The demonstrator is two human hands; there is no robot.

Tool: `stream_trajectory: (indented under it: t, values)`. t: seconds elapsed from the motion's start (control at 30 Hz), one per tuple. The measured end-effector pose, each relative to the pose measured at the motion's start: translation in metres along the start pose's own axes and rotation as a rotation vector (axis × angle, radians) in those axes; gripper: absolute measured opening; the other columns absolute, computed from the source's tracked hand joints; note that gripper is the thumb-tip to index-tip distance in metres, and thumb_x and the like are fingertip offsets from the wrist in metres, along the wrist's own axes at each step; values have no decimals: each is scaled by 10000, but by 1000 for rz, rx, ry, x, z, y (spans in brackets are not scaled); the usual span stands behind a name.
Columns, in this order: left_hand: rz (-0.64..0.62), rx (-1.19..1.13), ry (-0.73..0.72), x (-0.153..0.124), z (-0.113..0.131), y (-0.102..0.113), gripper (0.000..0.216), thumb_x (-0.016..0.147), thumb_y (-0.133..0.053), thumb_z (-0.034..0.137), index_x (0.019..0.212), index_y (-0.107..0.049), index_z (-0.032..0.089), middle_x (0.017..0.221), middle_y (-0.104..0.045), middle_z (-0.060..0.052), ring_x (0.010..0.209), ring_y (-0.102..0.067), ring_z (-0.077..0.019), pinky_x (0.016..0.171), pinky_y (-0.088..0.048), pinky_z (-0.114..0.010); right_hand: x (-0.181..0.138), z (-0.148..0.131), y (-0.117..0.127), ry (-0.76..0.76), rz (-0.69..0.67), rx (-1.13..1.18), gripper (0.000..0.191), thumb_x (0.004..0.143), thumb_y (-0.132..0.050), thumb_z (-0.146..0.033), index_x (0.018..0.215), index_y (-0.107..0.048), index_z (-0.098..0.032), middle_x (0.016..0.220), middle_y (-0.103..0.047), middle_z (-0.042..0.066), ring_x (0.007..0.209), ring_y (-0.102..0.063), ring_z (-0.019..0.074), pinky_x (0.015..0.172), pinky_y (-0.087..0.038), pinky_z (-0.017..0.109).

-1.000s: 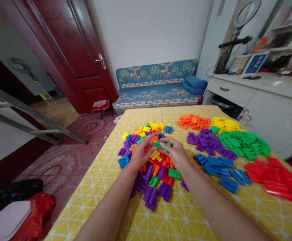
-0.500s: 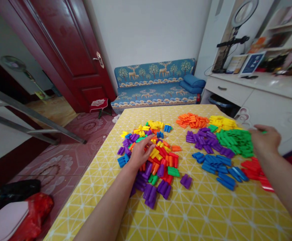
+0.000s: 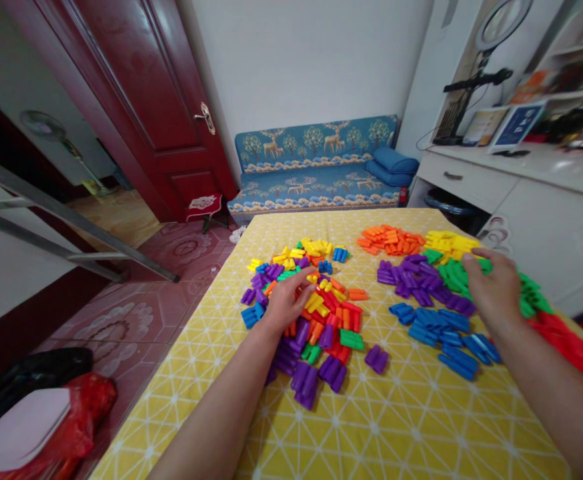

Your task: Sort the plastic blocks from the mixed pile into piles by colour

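Your right hand (image 3: 495, 285), grip unclear, could scatter green blocks (image 3: 454, 276) at two o'clock by brushing low, your left hand's (image 3: 285, 301) grip apart.

Home: deer-print sofa (image 3: 316, 175) is lining the wall (image 3: 301, 60), floor fan (image 3: 44, 125) is standing left of a red door (image 3: 131, 80).

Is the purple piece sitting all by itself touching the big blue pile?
Apart. The head view plainly shows yellow tablecloth between the lone purple piece and the blue pile.
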State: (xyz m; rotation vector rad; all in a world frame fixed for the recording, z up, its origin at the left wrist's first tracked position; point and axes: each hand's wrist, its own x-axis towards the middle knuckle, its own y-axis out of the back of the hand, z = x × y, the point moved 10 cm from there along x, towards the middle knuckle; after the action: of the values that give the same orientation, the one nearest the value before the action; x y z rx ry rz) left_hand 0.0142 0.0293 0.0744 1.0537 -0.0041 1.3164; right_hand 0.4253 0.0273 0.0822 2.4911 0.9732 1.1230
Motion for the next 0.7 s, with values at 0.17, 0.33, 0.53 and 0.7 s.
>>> stream_trajectory:
  t: [0.17,0.33,0.53,0.7]
  values:
    - [6,2,-23,0,0,-1,321,905,-513,287,1200,-604,199,923,-716,-62,828,-669,-177,766,-514,-295,-59,-72,-63,-48,-472,378,310,804,-592,-456,1019,-648,-239,971,-687,76,864,-649,240,760,-510,380]
    - [14,28,-29,0,0,-1,297,901,-523,278,1169,-631,207,910,-725,-64,804,-675,-180,745,-522,-298,-151,-138,-105,178,-1067,218,248,686,-718,-352,900,-692,-228,776,-676,19,633,-593,162,548,-420,253]
    - [23,25,-31,0,-2,-2,296,899,-525,285,1163,-639,212,936,-726,-66,813,-678,-179,754,-528,-299,-185,-161,-107,408,-1086,70,264,674,-703,-206,925,-690,-285,878,-670,-9,755,-601,169,624,-402,241]
    - [2,30,-25,0,-4,-4,295,898,-523,280,1159,-644,215,933,-729,-63,826,-682,-183,762,-530,-299,-190,-146,-116,296,-1103,198,191,750,-603,-192,914,-679,-256,841,-686,-11,780,-627,178,687,-448,262]
